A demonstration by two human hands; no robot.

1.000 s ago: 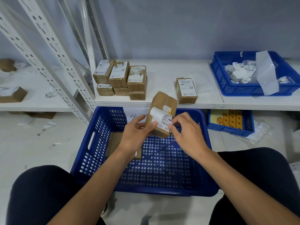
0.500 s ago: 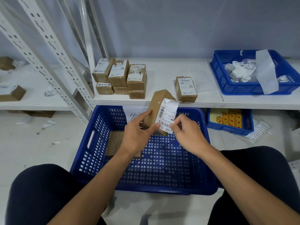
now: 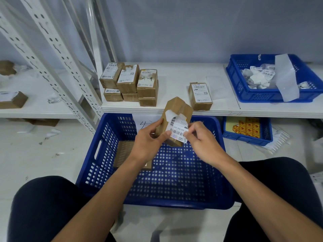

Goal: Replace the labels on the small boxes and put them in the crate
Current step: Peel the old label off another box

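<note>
The crate (image 3: pixel 108 149) held a flat cardboard sheet (image 3: pixel 125 151). The shelf bin (image 3: pixel 244 92) held crumpled peeled labels, and the lower bin (image 3: pixel 248 139) held yellow-and-red packs. One box of the stack (image 3: pixel 122 81) was marked "4-4". My left hand (image 3: pixel 148 145) gripped the box (image 3: pixel 176 109) above the crate, and my right hand (image 3: pixel 204 144) pinched the edge of its barcoded label (image 3: pixel 178 130). Since half a second before, the label had peeled lower, leaving a white scrap (image 3: pixel 170 114) on the box.
</note>
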